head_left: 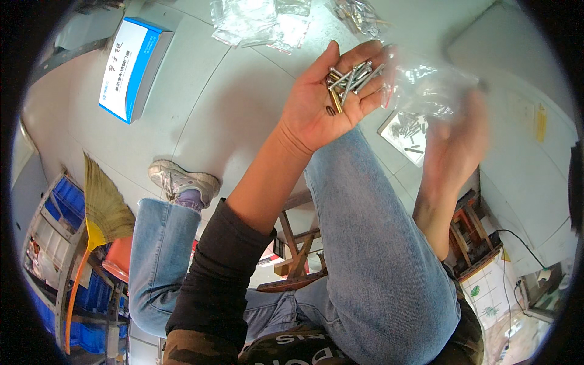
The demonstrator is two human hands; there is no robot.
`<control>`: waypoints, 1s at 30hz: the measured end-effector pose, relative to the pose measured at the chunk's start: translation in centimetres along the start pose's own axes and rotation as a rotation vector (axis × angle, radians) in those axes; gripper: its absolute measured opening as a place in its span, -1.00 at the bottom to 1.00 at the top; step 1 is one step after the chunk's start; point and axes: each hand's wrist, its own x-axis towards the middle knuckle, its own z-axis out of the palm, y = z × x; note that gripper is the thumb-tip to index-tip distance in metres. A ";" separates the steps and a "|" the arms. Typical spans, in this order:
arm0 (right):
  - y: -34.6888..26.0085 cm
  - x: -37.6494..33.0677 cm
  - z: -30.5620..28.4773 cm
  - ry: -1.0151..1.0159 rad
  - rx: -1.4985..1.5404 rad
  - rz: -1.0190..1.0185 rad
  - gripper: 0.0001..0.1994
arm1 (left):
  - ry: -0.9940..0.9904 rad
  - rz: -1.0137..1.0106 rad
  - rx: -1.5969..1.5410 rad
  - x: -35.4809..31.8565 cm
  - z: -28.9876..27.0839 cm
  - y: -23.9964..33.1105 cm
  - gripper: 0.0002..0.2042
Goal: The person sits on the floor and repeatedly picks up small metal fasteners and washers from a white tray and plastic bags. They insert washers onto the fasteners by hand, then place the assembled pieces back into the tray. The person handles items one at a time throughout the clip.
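Observation:
My left hand [313, 115] is turned palm up and cupped around a small pile of metal screws [356, 79]. Most are silver; a brass-coloured piece and a small dark ring-like part lie among them. The mouth of a clear plastic zip bag [426, 91] meets the fingertips of that hand. Smeared by motion, my right hand [456, 143] grips the bag from its other side; its fingers show only in part. Below the bag, a white tray-like sheet [398, 137] carries several small dark metal pins, partly covered by my right hand.
Clear plastic bags [252, 21] lie at the far edge, beside a bag of metal parts [359, 18]. A blue-and-white box [131, 73] rests at the far left. A broom [106, 201] and a rack with blue bins [67, 201] stand at left. A wooden stool [295, 261] shows beneath my legs.

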 end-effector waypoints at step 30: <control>21.4 -1.7 -21.4 -0.035 -1.174 0.182 -0.76 | 0.301 0.093 0.347 -2.1 -1.9 0.4 -0.50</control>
